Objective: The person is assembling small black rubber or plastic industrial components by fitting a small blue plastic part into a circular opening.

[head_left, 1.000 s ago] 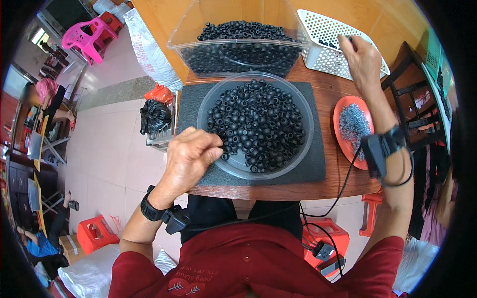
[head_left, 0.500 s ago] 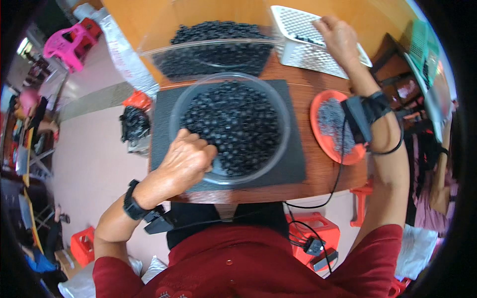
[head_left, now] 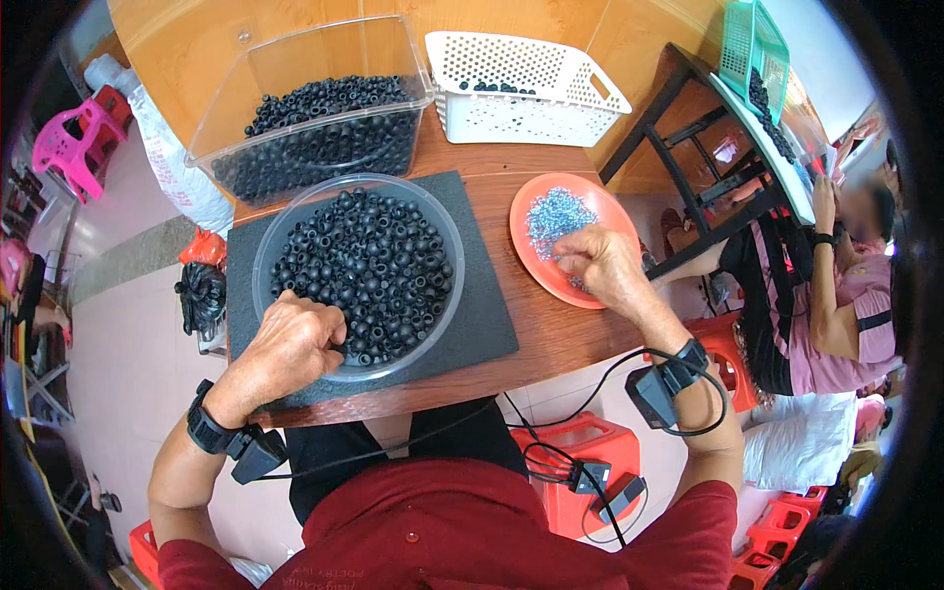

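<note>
A clear round bowl [head_left: 454, 285] holds many small, round, hollow black plastic pieces [head_left: 374, 265]. My left hand [head_left: 293, 339] rests at its near left rim with curled fingers dipped among the pieces; its fingertips are hidden. To the right lies an orange plate [head_left: 526, 211] bearing a heap of tiny shiny bluish-silver pieces [head_left: 559, 218]. Over that heap my right hand [head_left: 605, 265] is bent into a pinch, and whatever the fingertips grip is too small to make out. Both wrists carry black strapped devices with cables.
Behind the bowl stands a clear bin [head_left: 211, 147] of similar black pieces, with a white perforated basket [head_left: 521, 123] beside it, a few black pieces inside. A dark mat [head_left: 482, 315] lies under the bowl. A co-worker [head_left: 836, 295] sits at the right. Cables [head_left: 551, 442] cross a red stool [head_left: 600, 442].
My right hand has come back from the white basket to the orange plate. My left hand stays curled at the bowl. The whole view has shifted.
</note>
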